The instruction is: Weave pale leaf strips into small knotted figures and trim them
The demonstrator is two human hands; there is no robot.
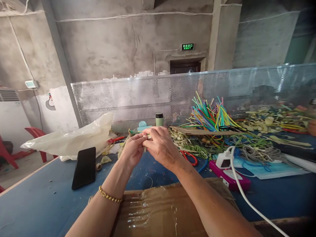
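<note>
My left hand (134, 146) and my right hand (159, 142) meet above the middle of the blue table. Their fingertips are pinched together around a small pale strip (144, 148), mostly covered by the fingers, so its kind does not show. A green bottle with a black lid (159, 120) stands just behind my hands. Under my forearms lies a brown cardboard sheet (153, 214) with clear tape on it.
A black phone (84, 168) and a pale plastic bag (74, 138) lie to the left. Right of my hands are colourful tubes (212, 113), tangled green strands (197, 149), a magenta power strip (230, 177) with a white cable (238, 186), and a blue mask (274, 169). A perforated metal screen (123, 98) borders the back.
</note>
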